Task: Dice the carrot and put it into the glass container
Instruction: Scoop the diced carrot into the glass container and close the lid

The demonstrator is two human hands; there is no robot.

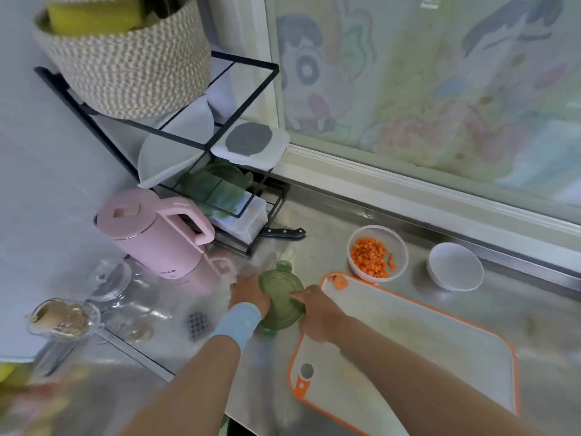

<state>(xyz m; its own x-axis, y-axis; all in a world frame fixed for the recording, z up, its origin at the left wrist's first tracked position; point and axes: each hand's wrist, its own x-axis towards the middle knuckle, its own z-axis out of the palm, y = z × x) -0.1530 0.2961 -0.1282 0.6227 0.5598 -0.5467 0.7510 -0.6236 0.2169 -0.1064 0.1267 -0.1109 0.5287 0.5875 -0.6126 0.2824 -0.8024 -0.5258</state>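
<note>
A person's left hand and right hand grip opposite edges of a green lid over the steel worktop, the right forefinger laid across its top. Diced carrot sits in the glass container just beyond the board, where one stub lies.

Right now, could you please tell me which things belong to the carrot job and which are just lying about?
Job: diced carrot, glass container holding it, green lid, cutting board, knife.
Lying about: pink kettle, woven basket, empty white bowl.
</note>
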